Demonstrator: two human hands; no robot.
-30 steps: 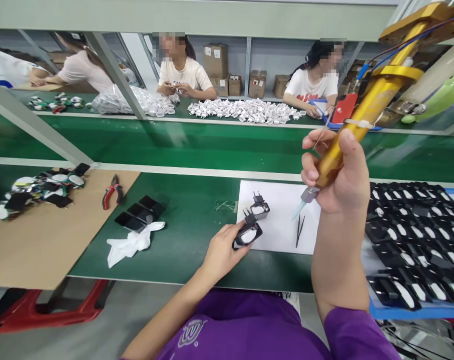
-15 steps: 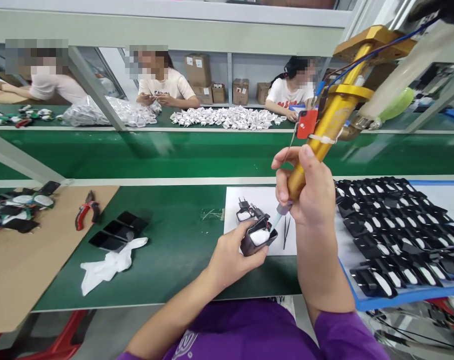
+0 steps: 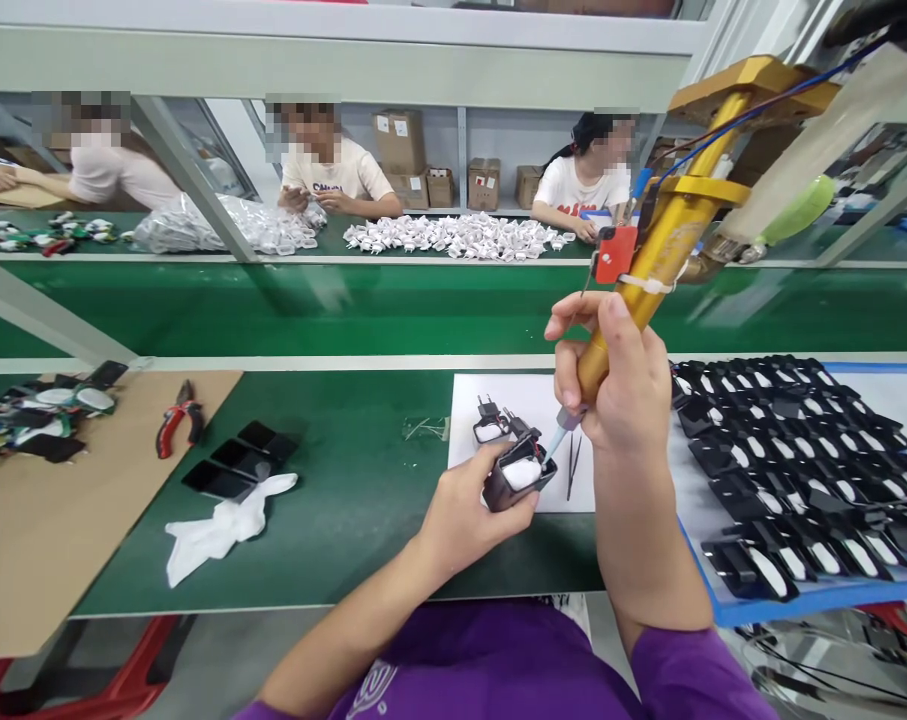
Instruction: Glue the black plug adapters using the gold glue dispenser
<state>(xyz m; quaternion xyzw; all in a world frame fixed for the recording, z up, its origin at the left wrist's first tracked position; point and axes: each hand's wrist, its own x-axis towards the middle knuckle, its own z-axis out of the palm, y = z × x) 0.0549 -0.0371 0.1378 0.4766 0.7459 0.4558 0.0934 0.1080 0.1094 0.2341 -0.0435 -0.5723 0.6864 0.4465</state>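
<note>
Low over the bench, my left hand (image 3: 464,505) is closed around a black plastic adapter housing (image 3: 509,492), tilted with its open side up. White material and a bit of red wiring show inside it. My right hand (image 3: 622,375) grips a gold dispensing gun (image 3: 652,260) fitted with a red switch (image 3: 616,254). Its pale blue nozzle tip (image 3: 555,444) reaches the housing's inner right edge; whether any glue comes out I cannot tell. Behind the housing, another black adapter with plug pins (image 3: 489,420) lies on a white sheet (image 3: 464,395), and black tweezers (image 3: 574,468) rest at the right.
A blue-edged tray (image 3: 768,612) at the right holds rows of black adapters. Leftward lie black covers (image 3: 217,480), a white cloth (image 3: 220,535), red-handled pliers (image 3: 179,420) and circuit parts (image 3: 44,415) on cardboard. Co-workers sit across the green conveyor (image 3: 393,310) by white parts (image 3: 453,236).
The view has shifted slightly. Both hands keep their grips, and the nozzle tip stays at the housing's right inner edge. A co-worker across the line has turned their head.
</note>
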